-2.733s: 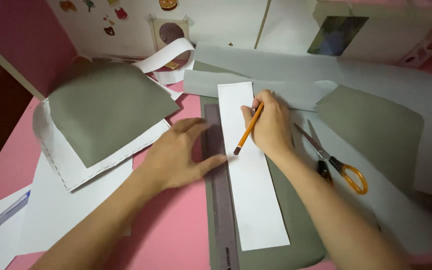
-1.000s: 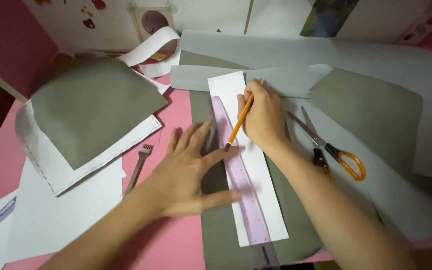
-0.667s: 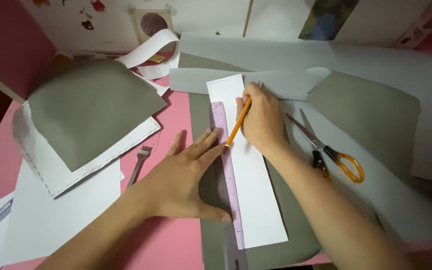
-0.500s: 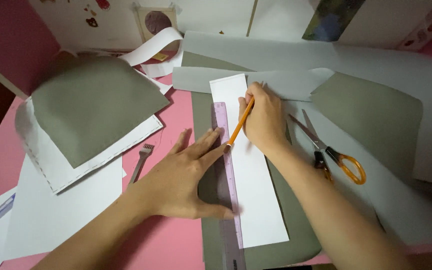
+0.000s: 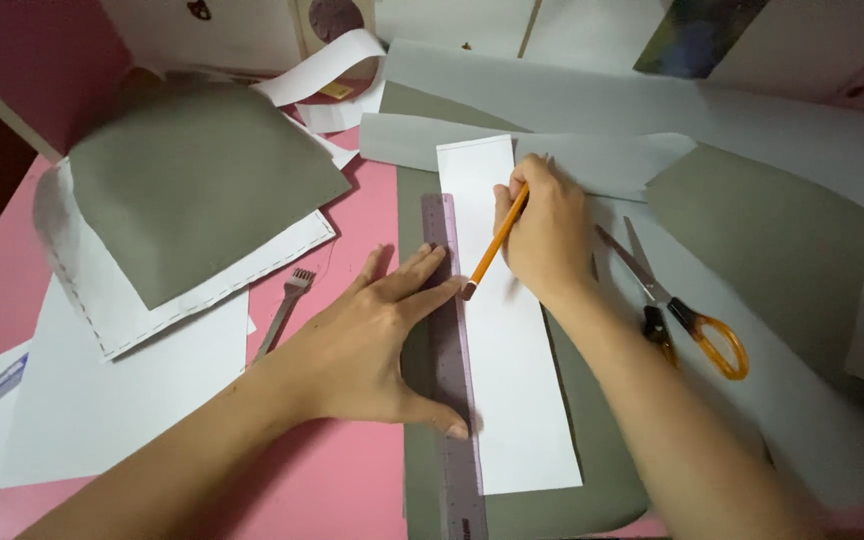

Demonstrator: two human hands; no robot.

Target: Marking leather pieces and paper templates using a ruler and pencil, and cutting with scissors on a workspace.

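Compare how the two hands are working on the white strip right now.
The left hand lies flat with fingers spread, pressing the purple ruler along the edge of the white strip; the right hand is curled in a closed grip around the orange pencil. The left hand holds nothing, while the right hand holds the pencil slanted, point hidden behind its fingers. Both hands rest over the same strip.

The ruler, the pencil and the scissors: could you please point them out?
ruler (image 5: 449, 330): head view, mid-length of its purple blade.
pencil (image 5: 497, 245): head view, orange shaft.
scissors (image 5: 720, 346): head view, orange handle loop.
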